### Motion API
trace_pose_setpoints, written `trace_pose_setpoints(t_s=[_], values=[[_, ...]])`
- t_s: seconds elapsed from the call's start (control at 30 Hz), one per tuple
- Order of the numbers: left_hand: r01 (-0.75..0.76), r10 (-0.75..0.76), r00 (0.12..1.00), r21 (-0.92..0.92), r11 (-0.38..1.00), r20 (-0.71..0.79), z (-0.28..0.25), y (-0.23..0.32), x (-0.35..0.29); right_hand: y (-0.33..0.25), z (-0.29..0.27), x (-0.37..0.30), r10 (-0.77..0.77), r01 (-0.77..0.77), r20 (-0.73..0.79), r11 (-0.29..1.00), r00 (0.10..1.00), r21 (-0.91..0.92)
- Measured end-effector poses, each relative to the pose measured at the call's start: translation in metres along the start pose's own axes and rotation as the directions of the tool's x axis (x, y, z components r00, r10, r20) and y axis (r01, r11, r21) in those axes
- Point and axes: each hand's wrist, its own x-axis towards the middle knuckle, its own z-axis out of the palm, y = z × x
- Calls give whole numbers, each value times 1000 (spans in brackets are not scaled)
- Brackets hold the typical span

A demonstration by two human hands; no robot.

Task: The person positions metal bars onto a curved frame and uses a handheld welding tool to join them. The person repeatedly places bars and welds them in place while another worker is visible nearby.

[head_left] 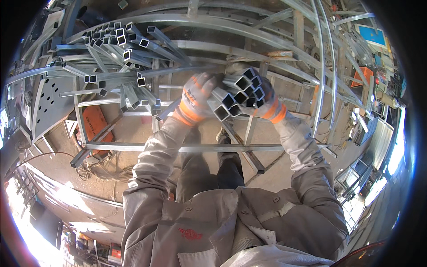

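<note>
In front of my chest I hold a bundle of short square metal tubes (pixel 238 91), their hollow ends turned toward me. My right hand (pixel 269 106), in a grey and orange work glove, wraps the bundle's right side. On the left side my left hand (pixel 197 97), gloved alike, curls its fingers against the tubes; their tips are partly hidden. To the left, a loose pile of similar square tubes (pixel 126 54) lies across a metal frame (pixel 209 148), ends pointing several ways.
Long metal rails (pixel 321 66) rise on the right. Under the frame at left lie an orange case (pixel 94 123) and a coiled cable (pixel 100 171). A perforated metal plate (pixel 52 104) leans at far left. A blue panel (pixel 372 35) is at upper right.
</note>
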Motion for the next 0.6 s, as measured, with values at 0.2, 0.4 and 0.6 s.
trace_pose_setpoints(t_s=[0.2,0.4,0.6], values=[[-328,328,906,43,944,-269,-64,90,99,-73,-111,36,-244,183,-99,891,965,-416],[-369,367,869,61,927,-330,-148,231,174,-178,-238,77,-251,224,-161,960,955,-168],[-403,440,757,183,896,-484,-212,407,170,-244,-354,93,-659,655,21,743,752,-134]])
